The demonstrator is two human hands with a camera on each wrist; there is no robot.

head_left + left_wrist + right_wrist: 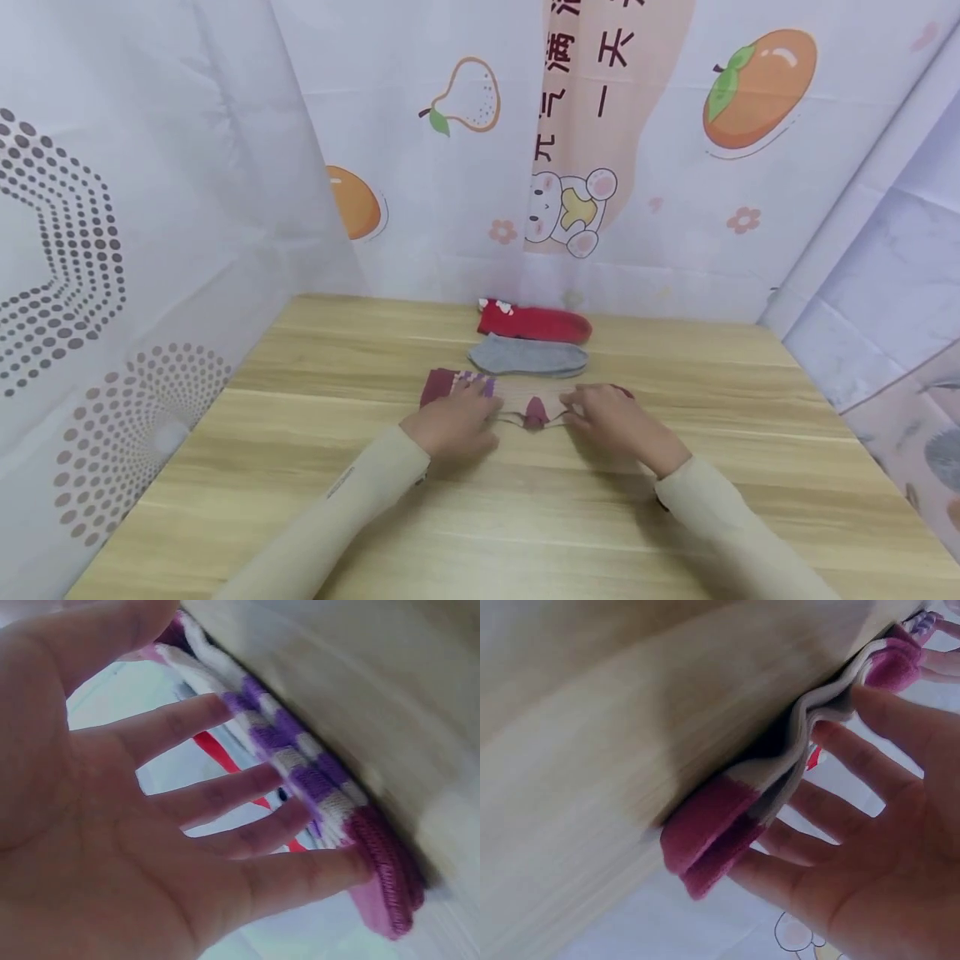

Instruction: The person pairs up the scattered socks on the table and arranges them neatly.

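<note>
A cream sock (pixel 521 393) with maroon cuff, heel and toe and a purple-and-white checked band lies crosswise on the table; it looks doubled in the wrist views. My left hand (pixel 456 423) rests at its cuff end. In the left wrist view the extended fingers touch the patterned band of the sock (pixel 300 765). Toward the toe end is my right hand (pixel 611 419), its fingertips on the cloth. The right wrist view shows straight fingers along the sock (pixel 720 817), whose edge bends in waves. The maroon heel (pixel 536 412) pokes out between the hands.
Just beyond lies a grey sock (pixel 528 357), and behind that a red sock (pixel 536 323) with a white figure at its cuff. The wooden table (pixel 525 517) ends at a printed curtain (pixel 420 208) at the back. More patterned sheeting hangs at both sides.
</note>
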